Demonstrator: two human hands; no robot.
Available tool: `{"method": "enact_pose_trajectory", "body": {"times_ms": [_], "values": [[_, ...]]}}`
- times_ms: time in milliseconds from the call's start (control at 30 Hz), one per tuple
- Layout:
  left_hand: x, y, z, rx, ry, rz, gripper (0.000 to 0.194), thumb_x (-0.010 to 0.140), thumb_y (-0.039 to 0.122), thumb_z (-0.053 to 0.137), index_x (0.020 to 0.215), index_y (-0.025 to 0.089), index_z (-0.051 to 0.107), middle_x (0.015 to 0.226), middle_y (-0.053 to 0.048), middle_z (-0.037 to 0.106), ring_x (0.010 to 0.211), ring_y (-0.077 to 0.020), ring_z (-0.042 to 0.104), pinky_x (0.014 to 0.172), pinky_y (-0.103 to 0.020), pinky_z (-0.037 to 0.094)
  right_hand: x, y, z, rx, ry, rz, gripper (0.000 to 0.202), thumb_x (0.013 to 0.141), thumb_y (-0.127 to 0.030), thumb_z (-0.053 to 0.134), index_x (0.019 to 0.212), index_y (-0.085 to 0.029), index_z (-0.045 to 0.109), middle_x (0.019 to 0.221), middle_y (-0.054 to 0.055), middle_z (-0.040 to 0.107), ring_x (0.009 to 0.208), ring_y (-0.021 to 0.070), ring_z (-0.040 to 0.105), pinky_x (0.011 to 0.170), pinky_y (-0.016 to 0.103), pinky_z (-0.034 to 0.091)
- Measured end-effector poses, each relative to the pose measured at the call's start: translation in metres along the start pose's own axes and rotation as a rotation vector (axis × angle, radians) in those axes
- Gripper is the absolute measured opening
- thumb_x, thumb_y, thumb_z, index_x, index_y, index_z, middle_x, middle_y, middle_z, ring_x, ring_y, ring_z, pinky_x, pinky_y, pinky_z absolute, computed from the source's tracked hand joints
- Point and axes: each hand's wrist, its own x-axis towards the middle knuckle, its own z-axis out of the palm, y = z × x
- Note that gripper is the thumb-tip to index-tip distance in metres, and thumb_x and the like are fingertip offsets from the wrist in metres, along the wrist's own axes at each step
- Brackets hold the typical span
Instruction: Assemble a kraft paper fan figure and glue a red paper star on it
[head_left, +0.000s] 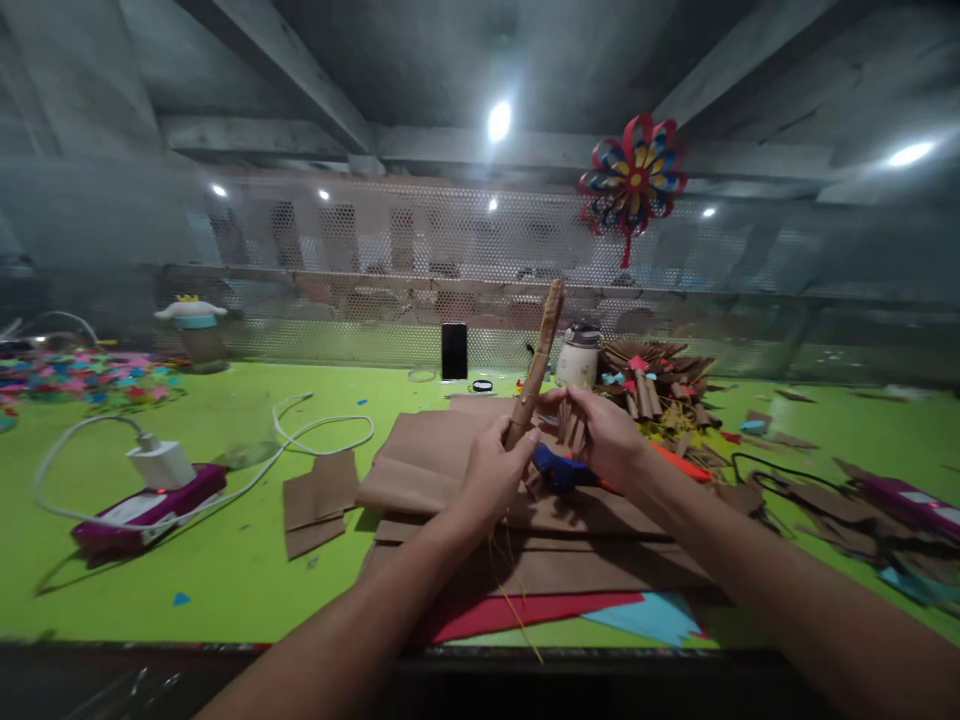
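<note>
Pinching a brown paper roll (538, 362) aslant in left hand (491, 472); with right hand (613, 438) nearby, cannot tell if pinching anything. Probably calls for steady holding.

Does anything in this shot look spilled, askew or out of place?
Nothing looks spilled. It is untidy, though: a white cable loops loosely over the green tabletop and across the purple power strip, and a small blue scrap lies by itself near the front edge.
</note>
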Motion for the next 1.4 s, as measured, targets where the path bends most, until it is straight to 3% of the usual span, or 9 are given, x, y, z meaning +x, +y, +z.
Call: {"method": "enact_pose_trajectory", "body": {"times_ms": [133, 267, 467, 600, 767, 933, 1100, 1400], "values": [[-0.001, 0.001, 0.001, -0.116, -0.058, -0.051, 0.027, 0.070, 0.039, 0.058, 0.077, 0.014, 0.051, 0.044, 0.009, 0.037, 0.035, -0.0047, 0.032, 0.037, -0.018, 0.025, 0.005, 0.014, 0.014, 0.091, -0.063, -0.049, 0.016, 0.078, -0.032, 0.052, 0.075, -0.018, 0.059, 0.070, 0.002, 0.065, 0.066, 0.0156, 0.060, 0.056, 0.025, 0.046], [-0.001, 0.000, 0.001, -0.106, 0.016, -0.076, 0.025, 0.068, 0.036, 0.060, 0.077, 0.013, 0.052, 0.041, 0.009, 0.036, 0.033, -0.0045, 0.030, 0.035, -0.017, 0.023, 0.008, 0.026, 0.012, 0.071, -0.164, -0.056, 0.027, 0.079, -0.043, 0.050, 0.078, -0.017, 0.059, 0.072, 0.004, 0.065, 0.062, 0.0155, 0.059, 0.050, 0.024, 0.044], [0.002, -0.002, -0.002, -0.073, 0.092, -0.044, 0.025, 0.067, 0.035, 0.061, 0.077, 0.014, 0.054, 0.041, 0.009, 0.037, 0.033, -0.0047, 0.032, 0.036, -0.018, 0.027, 0.003, 0.024, -0.003, -0.038, -0.032, -0.098, 0.032, 0.071, -0.049, 0.057, 0.075, -0.017, 0.054, 0.059, -0.002, 0.056, 0.041, 0.0071, 0.044, 0.037, 0.018, 0.031], [0.004, -0.006, -0.004, -0.003, 0.107, -0.031, 0.025, 0.069, 0.037, 0.059, 0.078, 0.015, 0.053, 0.042, 0.009, 0.037, 0.034, -0.0057, 0.033, 0.035, -0.018, 0.027, -0.006, 0.023, -0.002, -0.311, -0.041, -0.100, 0.030, 0.068, -0.045, 0.061, 0.066, -0.017, 0.051, 0.049, -0.006, 0.046, 0.034, 0.0035, 0.028, 0.034, 0.017, 0.019], [0.004, -0.011, -0.006, 0.141, 0.112, -0.002, 0.019, 0.068, 0.031, 0.057, 0.076, 0.014, 0.054, 0.046, 0.007, 0.041, 0.039, -0.0071, 0.038, 0.038, -0.018, 0.030, -0.007, 0.029, -0.001, -0.692, 0.067, -0.330, 0.025, 0.061, -0.038, 0.066, 0.065, -0.015, 0.059, 0.053, -0.001, 0.054, 0.046, 0.0092, 0.043, 0.044, 0.021, 0.032], [0.004, -0.012, -0.006, 0.274, 0.097, 0.033, 0.018, 0.067, 0.028, 0.056, 0.078, 0.014, 0.060, 0.047, 0.006, 0.046, 0.041, -0.0078, 0.041, 0.044, -0.019, 0.034, -0.005, 0.030, -0.004, -0.852, 0.143, -0.352, 0.027, 0.061, -0.040, 0.063, 0.063, -0.013, 0.060, 0.053, -0.001, 0.052, 0.048, 0.0104, 0.043, 0.044, 0.022, 0.032], [0.003, -0.012, -0.005, 0.257, 0.077, 0.039, 0.021, 0.069, 0.028, 0.056, 0.084, 0.015, 0.061, 0.049, 0.006, 0.047, 0.041, -0.0076, 0.042, 0.044, -0.019, 0.035, -0.006, 0.030, -0.002, -0.807, 0.172, -0.362, 0.026, 0.064, -0.038, 0.061, 0.060, -0.013, 0.057, 0.051, -0.001, 0.051, 0.046, 0.0092, 0.041, 0.042, 0.021, 0.031], [0.003, -0.004, -0.004, 0.051, 0.051, -0.058, 0.026, 0.065, 0.036, 0.062, 0.076, 0.013, 0.055, 0.046, 0.006, 0.043, 0.037, -0.0063, 0.038, 0.038, -0.018, 0.030, -0.012, 0.024, 0.002, -0.562, 0.056, -0.309, 0.020, 0.065, -0.033, 0.064, 0.064, -0.015, 0.056, 0.050, -0.004, 0.048, 0.041, 0.0072, 0.037, 0.040, 0.021, 0.028]]}}
